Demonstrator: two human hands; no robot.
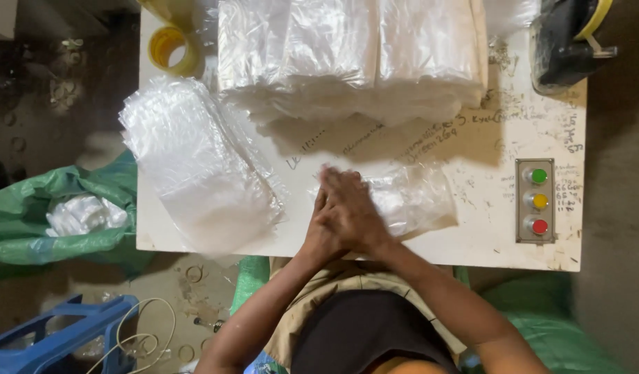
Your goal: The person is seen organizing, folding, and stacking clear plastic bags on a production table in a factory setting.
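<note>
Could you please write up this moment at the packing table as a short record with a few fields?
Setting: white table seen from above, scribbled with pen marks
Left hand: pressed flat, beneath the right hand
Right hand: laid over the left, beside a small clear plastic bag
Left of hands: loose stack of clear bags
Far edge: tall folded plastic stack
Right edge: control box with green, yellow and red buttons
Top left corner: yellow tape roll
Floor, left: green sack

One head-worn view looks almost straight down from above the worktop [472,235], near enough to fill the frame, its far edge at the top.
</note>
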